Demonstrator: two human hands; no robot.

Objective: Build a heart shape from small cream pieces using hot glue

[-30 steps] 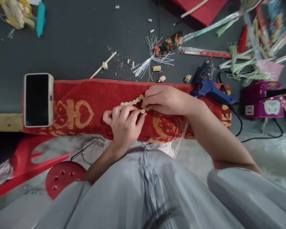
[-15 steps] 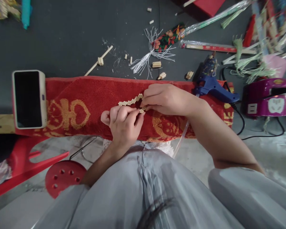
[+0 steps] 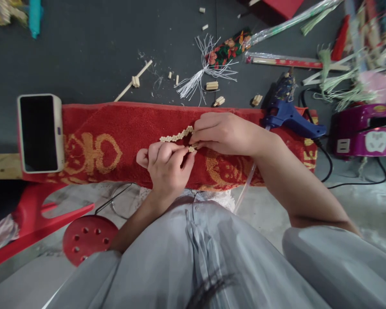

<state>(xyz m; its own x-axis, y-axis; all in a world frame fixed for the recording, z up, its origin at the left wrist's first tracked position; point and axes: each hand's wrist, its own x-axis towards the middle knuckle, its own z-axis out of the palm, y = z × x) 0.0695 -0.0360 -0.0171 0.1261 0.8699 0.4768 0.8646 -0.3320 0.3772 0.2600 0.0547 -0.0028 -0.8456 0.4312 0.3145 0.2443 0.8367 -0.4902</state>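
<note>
A curved chain of small pale flower-shaped pieces point(image 3: 176, 136) lies on the red towel point(image 3: 141, 122). My right hand point(image 3: 220, 133) is closed with its fingertips pressed at the chain's right end. Just below, my left hand point(image 3: 169, 167) pinches a small pale piece point(image 3: 192, 149) between thumb and forefinger, close against the right fingertips. My fingers hide part of the join between the piece and the chain. To the right, a blue glue gun point(image 3: 289, 120) rests on the towel, with a clear glue stick point(image 3: 246, 186) sticking out of its back.
A phone-like device point(image 3: 38, 133) lies at the towel's left end. Beyond the towel are a thin stick point(image 3: 133, 81), small bundled stick pieces point(image 3: 212, 86), white strands point(image 3: 196, 81) and a floral wrap point(image 3: 228, 51). A purple power socket point(image 3: 362, 131) with cables stands at right.
Both hands keep almost the same grip and place. The whole view shifts very slightly; nothing is taken hold of or let go.
</note>
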